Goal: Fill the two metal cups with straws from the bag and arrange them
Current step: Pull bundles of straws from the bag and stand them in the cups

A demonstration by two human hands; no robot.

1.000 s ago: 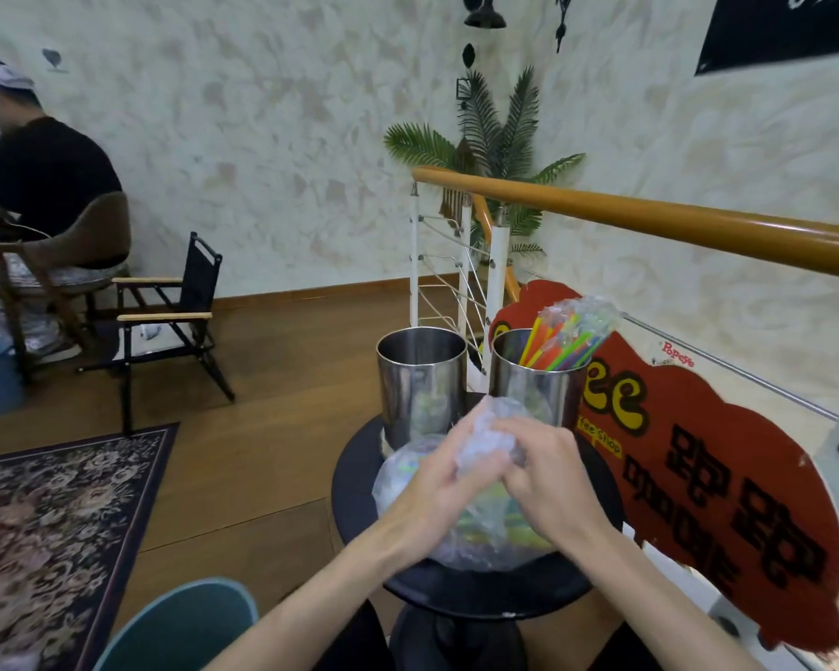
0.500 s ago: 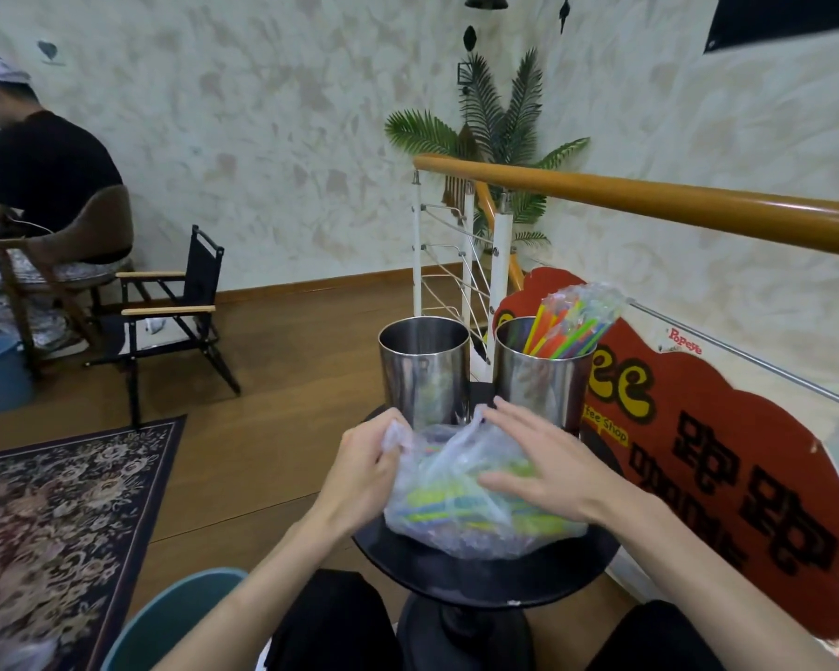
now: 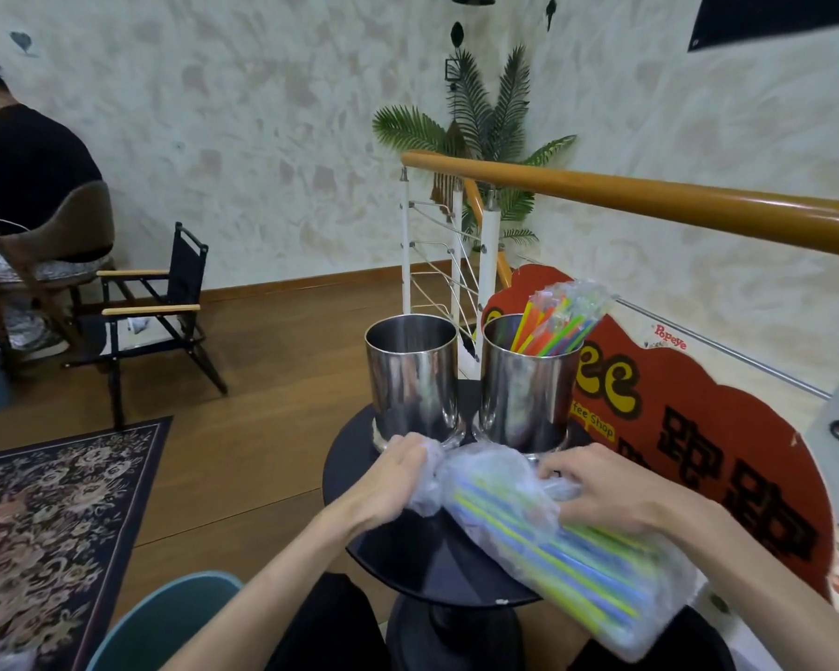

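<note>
We have turned the bag [image 3: 543,530] so it lies long across the little table [image 3: 398,559], our left hand [image 3: 398,469] squeezing its bunched end, our right hand [image 3: 616,486] curled on top, and a hard tug could spill straws [image 3: 553,525] or bump the empty cup [image 3: 411,375].

- Both metal cups [image 3: 411,375] [image 3: 529,385]: polished steel, mirror-glossy, smooth.
- Bag [image 3: 553,540]: thin clear plastic, crinkled, shiny.
- Straws [image 3: 560,322] in the right cup: smooth coloured plastic.
- Round table [image 3: 408,559]: black, glossy.
- Handrail [image 3: 650,205]: varnished wood.
- Rug [image 3: 44,515], near left: woven cloth, matt.
</note>
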